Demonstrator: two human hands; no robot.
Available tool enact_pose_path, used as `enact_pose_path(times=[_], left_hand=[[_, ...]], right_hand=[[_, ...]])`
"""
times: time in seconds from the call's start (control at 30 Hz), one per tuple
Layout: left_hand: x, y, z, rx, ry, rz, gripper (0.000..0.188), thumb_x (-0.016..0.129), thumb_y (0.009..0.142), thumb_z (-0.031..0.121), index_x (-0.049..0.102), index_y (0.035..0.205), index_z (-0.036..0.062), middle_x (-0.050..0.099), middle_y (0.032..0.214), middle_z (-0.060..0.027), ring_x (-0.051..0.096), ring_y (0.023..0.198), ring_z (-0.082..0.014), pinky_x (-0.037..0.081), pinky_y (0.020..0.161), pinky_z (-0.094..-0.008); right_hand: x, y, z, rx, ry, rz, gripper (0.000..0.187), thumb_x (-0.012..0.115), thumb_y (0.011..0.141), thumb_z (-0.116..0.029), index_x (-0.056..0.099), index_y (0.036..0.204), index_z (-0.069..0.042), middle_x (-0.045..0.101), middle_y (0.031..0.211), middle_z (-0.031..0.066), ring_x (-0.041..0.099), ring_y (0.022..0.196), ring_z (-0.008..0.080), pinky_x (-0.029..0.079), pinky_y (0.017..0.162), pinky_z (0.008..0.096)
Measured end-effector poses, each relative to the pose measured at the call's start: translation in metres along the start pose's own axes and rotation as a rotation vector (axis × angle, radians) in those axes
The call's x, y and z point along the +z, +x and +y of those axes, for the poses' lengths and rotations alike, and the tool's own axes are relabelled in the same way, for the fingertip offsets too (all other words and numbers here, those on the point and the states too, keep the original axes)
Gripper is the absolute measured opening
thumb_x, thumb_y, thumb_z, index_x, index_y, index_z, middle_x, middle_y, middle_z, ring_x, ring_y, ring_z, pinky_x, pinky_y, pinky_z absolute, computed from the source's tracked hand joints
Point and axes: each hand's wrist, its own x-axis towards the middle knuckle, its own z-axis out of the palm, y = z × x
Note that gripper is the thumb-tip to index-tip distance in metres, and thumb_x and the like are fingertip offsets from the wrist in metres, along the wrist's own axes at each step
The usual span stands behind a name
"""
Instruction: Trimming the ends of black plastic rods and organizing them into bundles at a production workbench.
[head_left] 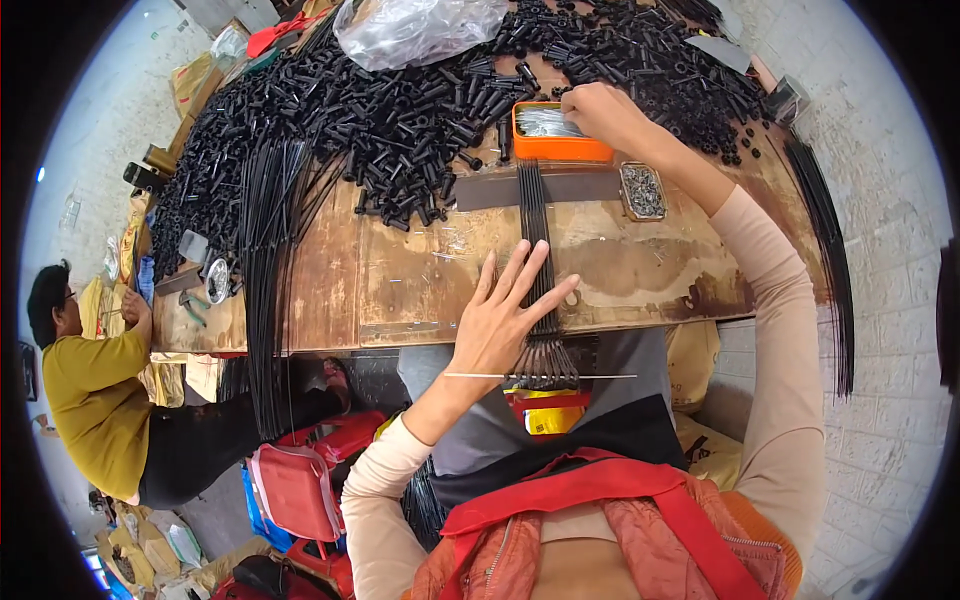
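Observation:
My left hand lies with its fingers spread over a bundle of thin black rods near the table's front edge. The rods' near ends fan out over my lap, where a thin pale rod crosses them. At the rods' far end stands an orange box holding many thin silvery metal pins. My right hand is at this box's right side, its fingers bent together over the pins. Its fingertips are partly hidden, so what they grip does not show.
Heaps of black tubular parts cover the table's far side, with a clear plastic bag on top. A small tray of metal bits sits right of the box. More black rods overhang the front edge. Another person sits at left.

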Motion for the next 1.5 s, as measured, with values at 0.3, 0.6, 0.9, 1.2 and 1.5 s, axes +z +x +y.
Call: enact_pose_path(times=[0.3, 0.6, 0.9, 1.2, 1.5], left_hand=[[0.001, 0.004, -0.007, 0.022, 0.027, 0.002, 0.067, 0.056, 0.083, 0.054, 0.042, 0.144, 0.0294, 0.028, 0.153, -0.0163, 0.026, 0.143, -0.0327, 0.020, 0.115, -0.0513], [0.005, 0.003, -0.007, 0.025, 0.044, 0.016, 0.066, 0.057, 0.083, 0.052, 0.043, 0.143, 0.0300, 0.026, 0.155, -0.0149, 0.024, 0.144, -0.0311, 0.021, 0.116, -0.0505], [0.004, 0.003, -0.007, 0.031, 0.011, 0.012, 0.069, 0.058, 0.081, 0.056, 0.044, 0.143, 0.0290, 0.025, 0.155, -0.0148, 0.023, 0.144, -0.0313, 0.021, 0.116, -0.0497], [0.002, 0.003, -0.008, 0.032, -0.060, 0.019, 0.072, 0.065, 0.077, 0.051, 0.045, 0.142, 0.0265, 0.027, 0.154, -0.0149, 0.025, 0.143, -0.0325, 0.023, 0.116, -0.0501], [-0.004, 0.002, -0.008, 0.036, -0.101, 0.030, 0.075, 0.071, 0.074, 0.044, 0.046, 0.141, 0.0244, 0.028, 0.153, -0.0169, 0.027, 0.142, -0.0345, 0.024, 0.115, -0.0503]], right_hand=[[-0.011, -0.058, -0.048, -0.330, 0.004, 0.161, 0.025, 0.059, 0.084, -0.007, 0.065, 0.108, -0.004, 0.059, 0.081, 0.0137, 0.062, 0.077, 0.0326, 0.051, 0.068, 0.0415], [-0.002, -0.075, -0.055, -0.235, 0.035, 0.037, 0.033, 0.060, 0.081, -0.001, 0.065, 0.113, -0.004, 0.059, 0.086, 0.0141, 0.062, 0.078, 0.0328, 0.051, 0.071, 0.0421], [0.003, -0.066, -0.061, -0.270, 0.040, 0.056, 0.030, 0.060, 0.080, 0.000, 0.066, 0.109, -0.001, 0.059, 0.086, 0.0151, 0.062, 0.080, 0.0337, 0.051, 0.072, 0.0411], [0.014, -0.046, -0.057, -0.322, 0.375, 0.129, 0.012, 0.063, 0.084, -0.005, 0.063, 0.095, -0.001, 0.063, 0.090, 0.0125, 0.062, 0.084, 0.0341, 0.050, 0.074, 0.0421], [0.000, -0.064, -0.040, -0.246, 0.068, 0.049, 0.013, 0.058, 0.087, -0.012, 0.064, 0.092, -0.001, 0.064, 0.089, 0.0154, 0.063, 0.086, 0.0352, 0.051, 0.074, 0.0444]])
